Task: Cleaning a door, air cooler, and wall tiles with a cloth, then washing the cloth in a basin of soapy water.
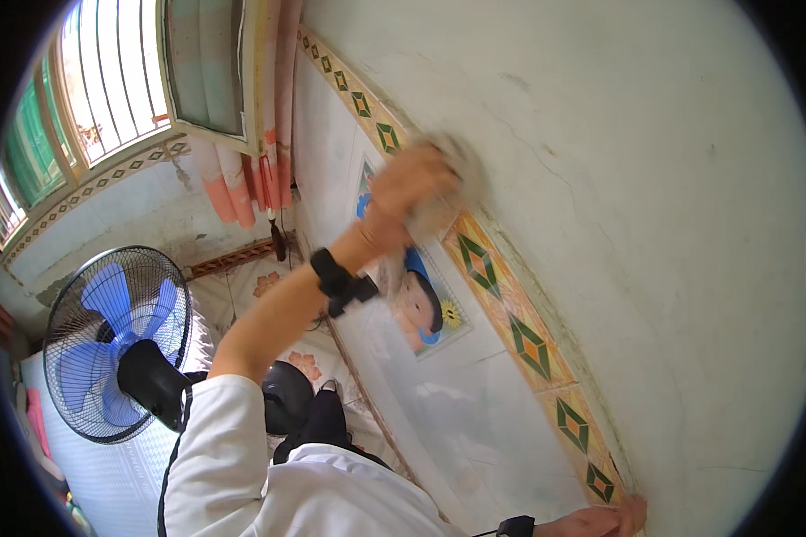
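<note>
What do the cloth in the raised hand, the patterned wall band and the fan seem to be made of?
The cloth under the left hand looks like soft, pale woven fabric, though it is blurred. The patterned band appears to be glazed ceramic tile: glossy, with repeated diamonds and visible joints. The fan seems to have translucent blue plastic blades behind a dark wire guard, probably metal.

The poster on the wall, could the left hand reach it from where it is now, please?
Probably yes. The left hand, clutching a cloth, is already up against the tile border just above the poster, with nothing between them.
</note>
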`<move>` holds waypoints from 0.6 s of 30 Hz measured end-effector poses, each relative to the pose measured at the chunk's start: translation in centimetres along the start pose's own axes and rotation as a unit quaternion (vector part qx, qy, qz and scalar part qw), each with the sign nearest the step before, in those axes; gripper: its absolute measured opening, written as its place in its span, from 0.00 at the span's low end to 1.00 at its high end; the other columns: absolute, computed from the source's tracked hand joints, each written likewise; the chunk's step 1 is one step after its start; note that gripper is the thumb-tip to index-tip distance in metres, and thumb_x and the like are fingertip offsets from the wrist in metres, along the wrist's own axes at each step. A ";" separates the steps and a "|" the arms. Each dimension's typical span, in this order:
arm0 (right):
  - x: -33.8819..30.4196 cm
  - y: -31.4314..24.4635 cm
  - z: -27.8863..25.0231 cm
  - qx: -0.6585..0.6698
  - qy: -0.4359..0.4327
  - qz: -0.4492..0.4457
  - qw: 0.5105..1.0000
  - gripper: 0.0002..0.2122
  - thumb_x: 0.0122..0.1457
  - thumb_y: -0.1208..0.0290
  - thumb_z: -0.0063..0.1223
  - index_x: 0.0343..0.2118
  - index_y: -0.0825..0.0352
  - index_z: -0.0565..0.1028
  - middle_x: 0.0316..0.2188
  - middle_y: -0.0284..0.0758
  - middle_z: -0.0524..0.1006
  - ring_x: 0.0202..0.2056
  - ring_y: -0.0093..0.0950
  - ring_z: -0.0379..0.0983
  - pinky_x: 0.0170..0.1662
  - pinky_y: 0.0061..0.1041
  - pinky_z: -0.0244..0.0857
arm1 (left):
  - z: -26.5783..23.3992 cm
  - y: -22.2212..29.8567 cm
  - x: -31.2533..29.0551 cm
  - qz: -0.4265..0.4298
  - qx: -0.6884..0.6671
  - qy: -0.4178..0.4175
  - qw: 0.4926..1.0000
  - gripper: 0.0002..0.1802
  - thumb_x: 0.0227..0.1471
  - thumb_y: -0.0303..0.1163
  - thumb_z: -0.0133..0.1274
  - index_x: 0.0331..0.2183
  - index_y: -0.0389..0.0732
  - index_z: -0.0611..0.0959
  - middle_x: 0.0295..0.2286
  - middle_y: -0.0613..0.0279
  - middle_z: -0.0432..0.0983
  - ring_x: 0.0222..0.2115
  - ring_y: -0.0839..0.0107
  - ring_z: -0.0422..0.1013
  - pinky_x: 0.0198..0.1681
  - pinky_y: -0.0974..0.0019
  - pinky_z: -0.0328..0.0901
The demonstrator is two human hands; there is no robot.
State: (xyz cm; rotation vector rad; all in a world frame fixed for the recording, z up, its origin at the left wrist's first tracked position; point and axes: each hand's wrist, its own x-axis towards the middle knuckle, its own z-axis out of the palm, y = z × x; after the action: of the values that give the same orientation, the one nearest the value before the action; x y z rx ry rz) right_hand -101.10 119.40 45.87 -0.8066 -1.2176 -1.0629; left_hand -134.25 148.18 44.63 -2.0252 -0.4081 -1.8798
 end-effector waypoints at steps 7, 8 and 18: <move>0.0 0.1 2.1 0.038 -0.032 -0.088 0.995 0.13 0.52 0.68 0.47 0.18 0.74 0.72 0.16 0.43 0.73 0.18 0.35 0.65 0.24 0.31 0.60 | -4.9 -13.1 -0.2 -0.220 0.113 0.079 0.966 0.15 0.33 0.20 0.54 0.31 0.36 0.77 0.31 0.54 0.75 0.34 0.60 0.72 0.41 0.64 0.64; 0.1 0.0 2.2 0.041 -0.030 -0.086 0.995 0.13 0.52 0.68 0.47 0.18 0.74 0.72 0.16 0.43 0.73 0.18 0.35 0.65 0.24 0.31 0.60 | -5.1 -13.5 -0.5 -0.249 0.105 0.076 0.960 0.15 0.32 0.20 0.54 0.31 0.36 0.77 0.30 0.55 0.75 0.33 0.61 0.73 0.40 0.64 0.64; 0.2 -1.0 2.8 -0.051 -0.054 -0.046 0.996 0.17 0.54 0.67 0.49 0.15 0.76 0.73 0.14 0.44 0.73 0.17 0.36 0.69 0.23 0.30 0.64 | 0.6 2.0 0.3 -0.010 -0.067 -0.048 0.997 0.14 0.32 0.27 0.56 0.30 0.37 0.78 0.30 0.51 0.72 0.35 0.55 0.69 0.43 0.59 0.62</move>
State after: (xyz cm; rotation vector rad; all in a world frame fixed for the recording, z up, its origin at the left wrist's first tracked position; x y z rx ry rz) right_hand -103.01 121.65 46.55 -0.9032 -1.3113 -1.1771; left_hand -132.78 146.61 44.82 -2.2124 -0.3372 -1.8734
